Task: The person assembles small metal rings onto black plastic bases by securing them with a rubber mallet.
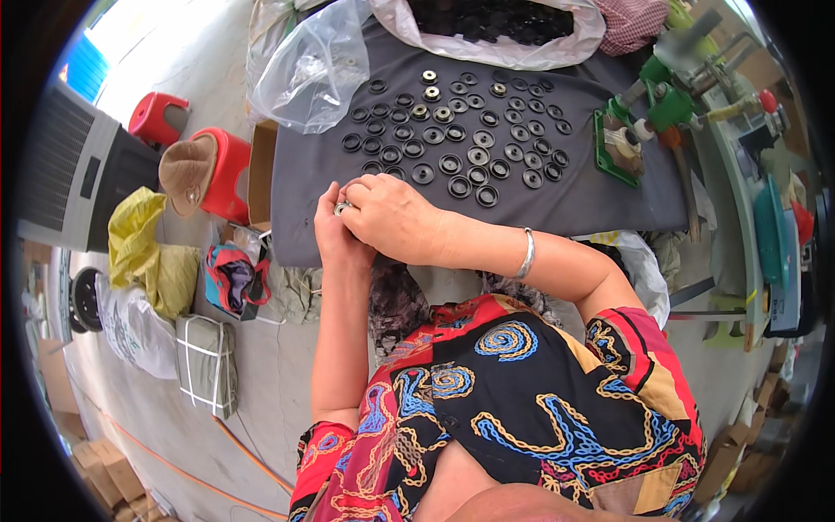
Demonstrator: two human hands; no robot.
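One small metal ring [341, 208] sits pinched between my two hands, just left of the frame's middle, at the near edge of the dark grey cloth [574, 196]. My left hand [335, 235] comes up from below and cups it from underneath; my right hand [391, 216] lies over the top, its fingertips closed on the ring, so both hands are clamped together on this one piece. Most of it is hidden by my fingers; only a bright sliver shows. I judge it light, stiff and a little slick, being bare metal, so the rim is the place to hold it, thumb against forefinger. A ring has no long axis to speak of, and I cannot tell which way its flat face points.

Farther up the cloth, toward the upper middle of the frame, lie the black round washers [452, 163] in loose rows, flat, holes up, a few with metal centres. Beyond them, at the top edge, an open plastic bag [557, 54] holds many more black pieces. At upper right stands a green hand press [665, 104]
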